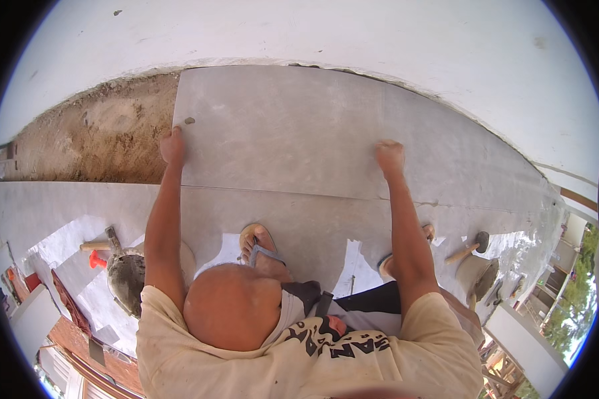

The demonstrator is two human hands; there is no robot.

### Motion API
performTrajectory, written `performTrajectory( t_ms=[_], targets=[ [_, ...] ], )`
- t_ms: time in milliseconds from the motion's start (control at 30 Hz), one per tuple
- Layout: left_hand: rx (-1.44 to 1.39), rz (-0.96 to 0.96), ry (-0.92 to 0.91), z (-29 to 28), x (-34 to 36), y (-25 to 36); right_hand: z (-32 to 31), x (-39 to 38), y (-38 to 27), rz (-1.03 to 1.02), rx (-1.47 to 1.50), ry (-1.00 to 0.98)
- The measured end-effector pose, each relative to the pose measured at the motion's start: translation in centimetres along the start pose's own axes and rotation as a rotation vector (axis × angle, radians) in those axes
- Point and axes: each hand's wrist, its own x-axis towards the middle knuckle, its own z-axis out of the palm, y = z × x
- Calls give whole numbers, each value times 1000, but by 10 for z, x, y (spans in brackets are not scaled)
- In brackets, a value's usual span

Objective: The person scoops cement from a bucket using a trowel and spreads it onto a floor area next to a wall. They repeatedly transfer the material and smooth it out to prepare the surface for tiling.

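Smooth grey flooring (319, 214) spreads beneath a crouching person's sandalled foot (264, 251), with a mortar-filled container (125, 276) to the left and a black-headed mallet (482, 241) to the right. Past a thin seam lies a large grey tile (279, 126). The right hand (391, 157) is clenched at its right-hand joint; the left hand (172, 147) curls its fingers at the left edge, though whether they grip it I cannot tell. Brown sandy bedding (106, 130) adjoins that edge, and a white wall (299, 33) rises behind.

Bright daylight, white glare patches on floor (66, 238), curved fisheye edges, black corners.
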Motion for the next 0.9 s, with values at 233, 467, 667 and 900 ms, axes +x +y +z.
performTrajectory(
  t_ms=[233,467,667,900],
  targets=[
    [48,-14,2,5,-3,6,-11,5,-3,12,-48,-4],
    [47,-13,-24,4,-2,0,-10,4,-9,-43,-163,50],
    [49,-15,9,4,-10,12,-11,9,-1,-29,-157,19],
    [47,0,-33,-18,-13,17,-18,-5,-22,154,96,-45]
  ],
)
